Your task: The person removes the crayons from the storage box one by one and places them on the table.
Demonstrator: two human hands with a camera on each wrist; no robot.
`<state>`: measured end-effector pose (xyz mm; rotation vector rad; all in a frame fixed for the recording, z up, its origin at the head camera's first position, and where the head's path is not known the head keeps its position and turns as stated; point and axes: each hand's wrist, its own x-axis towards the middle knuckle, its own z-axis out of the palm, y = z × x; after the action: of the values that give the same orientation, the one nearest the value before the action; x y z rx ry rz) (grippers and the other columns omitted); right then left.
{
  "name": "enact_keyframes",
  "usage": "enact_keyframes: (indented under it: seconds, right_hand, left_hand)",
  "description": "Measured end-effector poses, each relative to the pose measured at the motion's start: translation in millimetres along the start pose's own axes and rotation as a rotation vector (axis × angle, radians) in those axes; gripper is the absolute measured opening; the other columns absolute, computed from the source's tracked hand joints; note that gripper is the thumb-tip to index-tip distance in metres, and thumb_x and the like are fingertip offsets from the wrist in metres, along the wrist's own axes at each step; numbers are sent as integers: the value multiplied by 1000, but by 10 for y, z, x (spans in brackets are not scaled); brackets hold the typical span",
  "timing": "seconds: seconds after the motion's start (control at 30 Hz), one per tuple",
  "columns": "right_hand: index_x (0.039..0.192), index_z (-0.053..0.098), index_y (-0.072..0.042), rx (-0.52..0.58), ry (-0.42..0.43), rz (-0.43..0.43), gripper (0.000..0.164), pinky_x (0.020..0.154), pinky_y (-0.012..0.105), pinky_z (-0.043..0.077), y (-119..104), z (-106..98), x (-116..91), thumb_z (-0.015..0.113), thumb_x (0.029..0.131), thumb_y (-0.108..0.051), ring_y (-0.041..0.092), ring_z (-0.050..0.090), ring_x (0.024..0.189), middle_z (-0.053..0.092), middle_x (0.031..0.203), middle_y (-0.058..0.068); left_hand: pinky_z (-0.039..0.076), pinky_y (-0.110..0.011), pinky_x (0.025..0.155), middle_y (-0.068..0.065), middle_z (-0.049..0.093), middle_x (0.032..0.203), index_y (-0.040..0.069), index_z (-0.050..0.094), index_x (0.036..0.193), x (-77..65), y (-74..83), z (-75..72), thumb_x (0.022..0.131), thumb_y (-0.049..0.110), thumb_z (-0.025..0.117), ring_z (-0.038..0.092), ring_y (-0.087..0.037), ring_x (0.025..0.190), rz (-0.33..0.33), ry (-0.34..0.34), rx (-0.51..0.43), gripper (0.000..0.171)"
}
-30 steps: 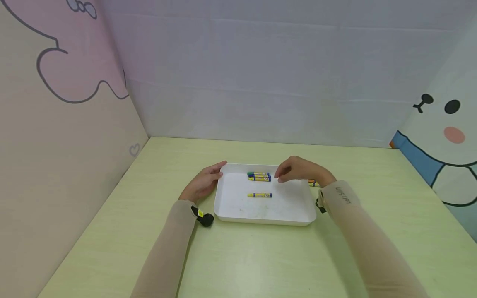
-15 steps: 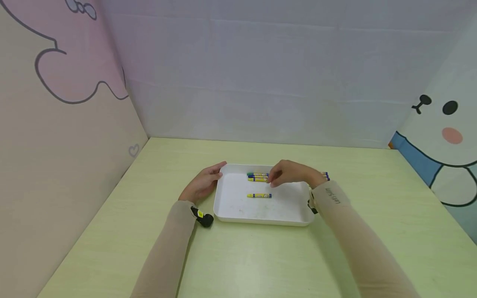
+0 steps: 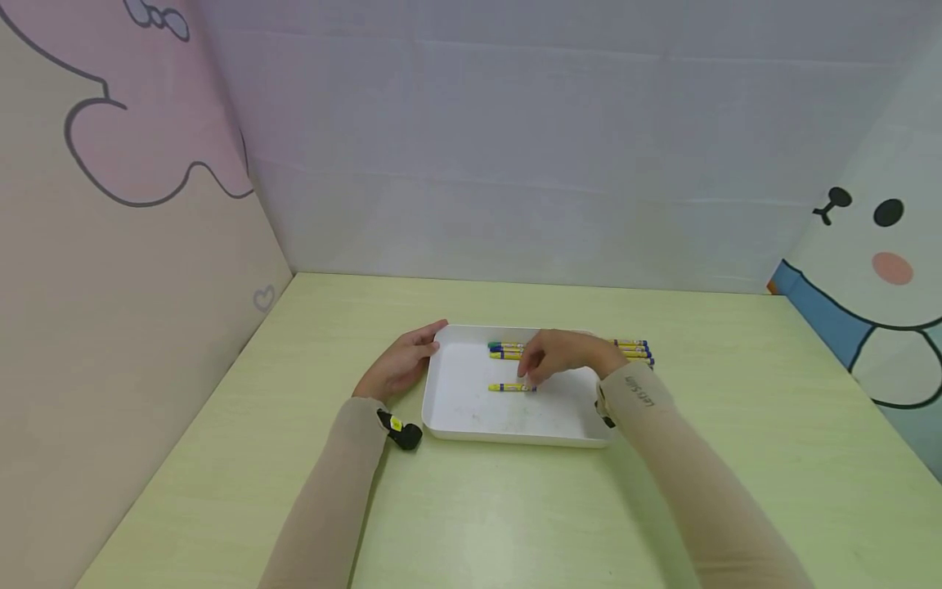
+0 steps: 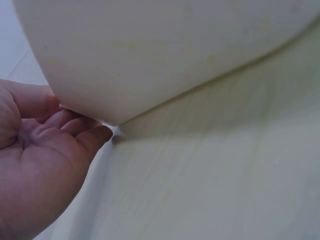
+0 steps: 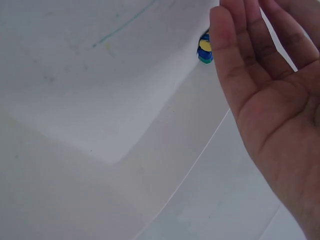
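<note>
My left hand (image 3: pixel 401 364) rests against the left outer wall of the white tray (image 3: pixel 471 409), fingers (image 4: pixel 75 125) relaxed and lying along the wall near its far left corner; they grip nothing. The tray sits flat on the pale green counter (image 3: pixel 478 507).

My right hand (image 3: pixel 562 356) is over the tray's interior, palm down. Its fingers (image 3: pixel 528 375) reach down to the right end of a single yellow-and-blue crayon (image 3: pixel 508 387) lying crosswise near the tray's middle. In the right wrist view the fingers (image 5: pixel 235 55) appear straight and together; whether they touch the crayon I cannot tell.

A group of crayons (image 3: pixel 506 350) lies side by side against the tray's far wall, well apart from the single one. More crayons (image 3: pixel 634 350) lie on the counter just beyond the tray's far right corner.
</note>
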<state>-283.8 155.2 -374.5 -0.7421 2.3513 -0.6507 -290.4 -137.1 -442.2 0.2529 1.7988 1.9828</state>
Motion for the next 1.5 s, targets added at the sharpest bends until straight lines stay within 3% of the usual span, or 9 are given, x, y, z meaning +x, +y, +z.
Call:
enact_keyframes:
  seconds: [0.8, 1.5]
  right_hand:
    - [89, 69, -16, -47, -17, 37, 9, 69, 24, 41, 3, 119, 109, 76, 82, -16, 12, 48, 77, 57, 81, -3]
    - [89, 70, -16, -79, 22, -29, 6, 69, 23, 43, -10, 80, 71, 71, 84, -12, 10, 50, 74, 58, 79, -4]
  left_hand:
    - [16, -42, 121, -13, 16, 160, 5, 16, 154, -38, 13, 1, 103, -1, 30, 17, -27, 147, -4, -3, -2, 54]
    - [15, -43, 121, -14, 16, 160, 4, 16, 154, -39, 9, -2, 103, -1, 30, 17, -28, 147, 2, -8, -8, 53]
